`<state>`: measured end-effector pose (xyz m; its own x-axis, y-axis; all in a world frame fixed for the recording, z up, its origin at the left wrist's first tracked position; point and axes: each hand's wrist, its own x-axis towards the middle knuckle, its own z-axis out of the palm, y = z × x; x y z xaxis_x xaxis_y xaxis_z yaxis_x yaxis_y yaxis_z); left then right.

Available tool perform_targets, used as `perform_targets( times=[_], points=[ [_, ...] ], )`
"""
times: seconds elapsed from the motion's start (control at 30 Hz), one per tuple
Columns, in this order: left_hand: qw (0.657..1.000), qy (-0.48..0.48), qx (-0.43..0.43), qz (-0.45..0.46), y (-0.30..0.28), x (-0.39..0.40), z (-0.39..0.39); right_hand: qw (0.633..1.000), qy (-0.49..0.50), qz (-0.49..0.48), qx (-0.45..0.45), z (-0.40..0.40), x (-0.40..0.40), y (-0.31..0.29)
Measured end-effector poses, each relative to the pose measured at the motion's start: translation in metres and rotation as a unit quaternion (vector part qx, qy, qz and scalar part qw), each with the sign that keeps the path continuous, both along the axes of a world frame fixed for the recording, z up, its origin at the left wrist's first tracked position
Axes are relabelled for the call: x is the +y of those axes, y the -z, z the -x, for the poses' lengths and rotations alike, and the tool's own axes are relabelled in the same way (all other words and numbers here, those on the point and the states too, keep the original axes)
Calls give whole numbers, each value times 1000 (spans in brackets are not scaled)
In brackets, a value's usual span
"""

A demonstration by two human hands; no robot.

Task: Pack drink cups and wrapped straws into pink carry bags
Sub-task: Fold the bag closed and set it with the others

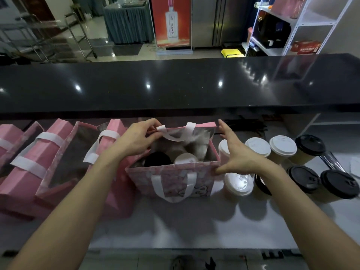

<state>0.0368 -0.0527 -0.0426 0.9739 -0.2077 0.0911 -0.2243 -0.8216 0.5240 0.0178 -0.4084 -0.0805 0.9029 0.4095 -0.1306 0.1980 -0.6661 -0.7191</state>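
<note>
Packing looks partly done: two cups sit in the open pink bag (173, 180), left hand (134, 138) pinching its rim, right hand (234, 152) spread wide, seven loose cups (282, 147) waiting, no straw visible inside.

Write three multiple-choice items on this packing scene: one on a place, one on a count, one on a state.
1. The loose cups stand on which side of the open pink bag?
A. Its left
B. Its right
C. On the black counter

2. How many lids show inside the bag?
A. One
B. Two
C. Four

3. What does the left hand do?
A. Pinches the far handle
B. Lifts a cup
C. Lies flat on the table

Key: 1 B, black-lidded cup stands there; 2 B, black lid and white lid; 3 A, fingers on far handle.
</note>
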Motion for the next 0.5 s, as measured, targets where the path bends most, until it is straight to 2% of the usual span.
perform_targets(
  times=[0.13,0.3,0.37,0.43,0.5],
  points=[
    [992,-18,42,118,5,1,15,1000,-25,8,-3,-9,-7,-1],
    [956,-45,109,269,5,35,57,996,-30,-52,68,-26,-6,-2],
    [959,-52,156,230,12,47,71,995,-16,-68,75,-27,-8,2],
    [965,-57,209,149,17,48,77,996,-1,-56,62,-24,-10,5],
    [968,-71,218,97,22,41,74,998,11,-43,45,-19,-13,8]
  ],
)
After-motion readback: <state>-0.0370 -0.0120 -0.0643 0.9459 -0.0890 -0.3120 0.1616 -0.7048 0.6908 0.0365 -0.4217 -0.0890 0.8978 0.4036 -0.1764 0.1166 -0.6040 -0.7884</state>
